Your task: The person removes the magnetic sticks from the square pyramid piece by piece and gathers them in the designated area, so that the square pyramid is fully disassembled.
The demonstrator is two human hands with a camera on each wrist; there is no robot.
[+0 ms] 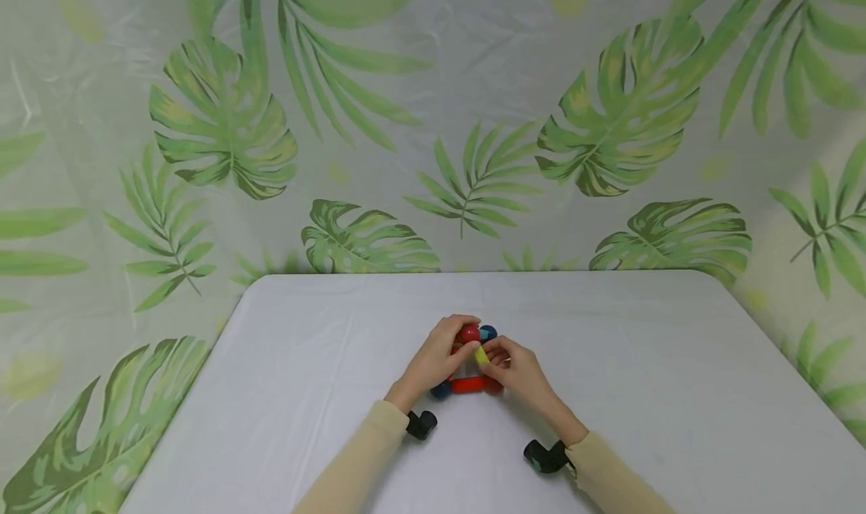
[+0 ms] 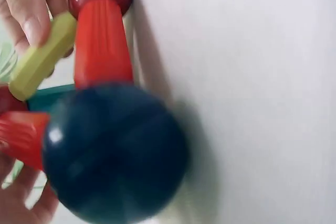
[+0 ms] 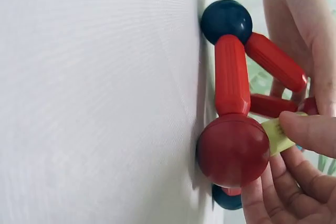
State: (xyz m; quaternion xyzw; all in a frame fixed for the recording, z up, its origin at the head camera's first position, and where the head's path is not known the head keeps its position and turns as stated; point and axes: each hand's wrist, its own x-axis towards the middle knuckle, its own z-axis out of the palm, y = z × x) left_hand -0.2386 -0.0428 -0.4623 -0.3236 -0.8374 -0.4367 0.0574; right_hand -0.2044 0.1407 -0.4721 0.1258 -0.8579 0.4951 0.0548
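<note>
A frame of magnetic-style sticks and balls stands on the white table. Its near side is a red stick between a dark blue ball and a dark red ball. My left hand curls its fingers and thumb around a second red ball at the far side. Between thumb and fingers, my right hand pinches a yellow-green stick. This stick slants between the two red balls; whether both ends touch cannot be told. Another blue ball sits at the far right, and a teal stick shows behind.
The white table extends around the frame on all sides. A leaf-print sheet hangs behind the table's far edge. Black wrist cameras sit below both wrists, close above the tabletop.
</note>
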